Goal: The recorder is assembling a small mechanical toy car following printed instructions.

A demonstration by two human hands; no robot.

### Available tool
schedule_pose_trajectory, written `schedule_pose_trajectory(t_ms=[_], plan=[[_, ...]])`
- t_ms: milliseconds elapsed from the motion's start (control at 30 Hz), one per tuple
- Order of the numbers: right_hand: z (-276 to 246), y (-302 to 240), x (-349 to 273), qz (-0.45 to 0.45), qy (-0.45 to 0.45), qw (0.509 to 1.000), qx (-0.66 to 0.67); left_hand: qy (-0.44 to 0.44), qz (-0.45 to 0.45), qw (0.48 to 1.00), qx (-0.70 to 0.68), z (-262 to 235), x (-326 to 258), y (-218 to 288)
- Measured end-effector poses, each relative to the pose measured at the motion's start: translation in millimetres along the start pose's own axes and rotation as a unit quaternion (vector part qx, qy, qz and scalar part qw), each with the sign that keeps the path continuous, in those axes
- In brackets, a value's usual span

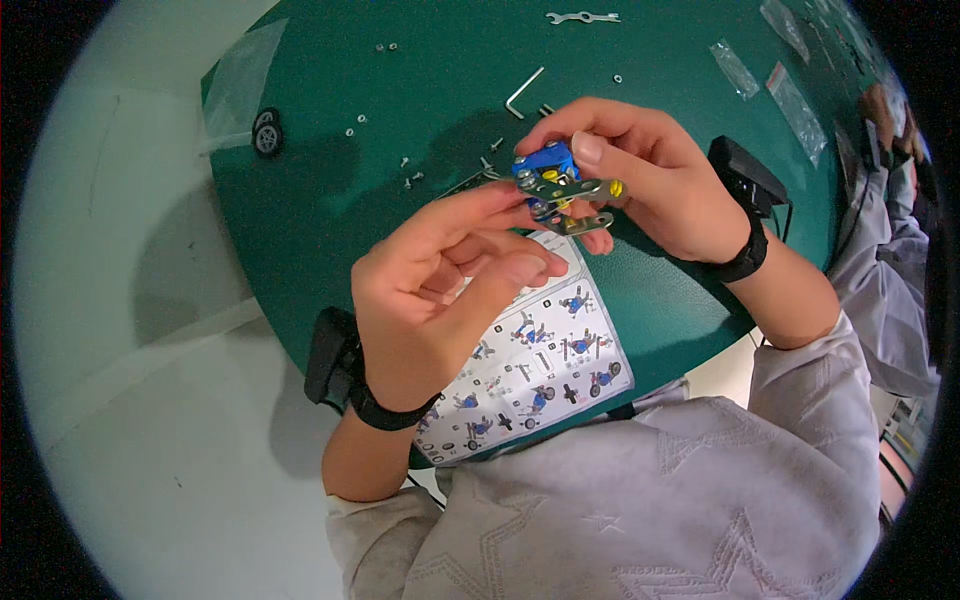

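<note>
My right hand (650,170) is closed on a small model (548,160) made of blue plastic parts, perforated metal strips, screws and yellow pieces. Its thumb presses near the blue part, and the other fingers are partly hidden behind the model. From the left, my left hand (430,275) reaches in, its foremost fingertips touching the model's left side while the thumb stays apart from it, lower down. Below the model, an instruction sheet (545,350) with coloured assembly pictures lies on the table, partly covered by my left hand.
On the green table (660,60) lie a hex key (523,93), a flat wrench (583,18), several small screws (415,180), nuts (362,118) and black wheels (267,135). Plastic bags (797,112) lie at far right, another bag (240,85) at left. Another person's sleeve (885,270) shows at right.
</note>
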State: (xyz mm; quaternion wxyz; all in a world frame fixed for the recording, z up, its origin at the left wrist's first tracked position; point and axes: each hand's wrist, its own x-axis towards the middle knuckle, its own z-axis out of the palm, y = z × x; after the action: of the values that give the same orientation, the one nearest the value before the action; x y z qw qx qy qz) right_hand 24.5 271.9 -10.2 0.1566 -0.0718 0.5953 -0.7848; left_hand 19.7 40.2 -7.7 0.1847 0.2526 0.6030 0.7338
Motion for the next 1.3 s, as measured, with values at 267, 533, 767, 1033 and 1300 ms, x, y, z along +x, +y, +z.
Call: schedule_pose_trajectory(t_ms=[267,533,767,1033,1300], plan=[[1,-1,0,0.090,-0.035,0.985,0.144,0.014,-0.008,1.000,0.015,2,3,7],[2,-4,-1,0.079,-0.030,0.991,0.100,0.018,0.001,0.999,0.047,-1,-1,5],[1,-5,-1,0.068,-0.039,0.994,0.080,0.009,0.025,0.998,0.051,0,-1,3],[-8,8,-4,0.091,-0.117,0.949,0.279,0.018,0.103,0.969,0.223,-7,-1,5],[-8,11,-3,0.139,-0.157,0.901,0.379,0.032,0.127,0.953,0.273,-4,4,4]])
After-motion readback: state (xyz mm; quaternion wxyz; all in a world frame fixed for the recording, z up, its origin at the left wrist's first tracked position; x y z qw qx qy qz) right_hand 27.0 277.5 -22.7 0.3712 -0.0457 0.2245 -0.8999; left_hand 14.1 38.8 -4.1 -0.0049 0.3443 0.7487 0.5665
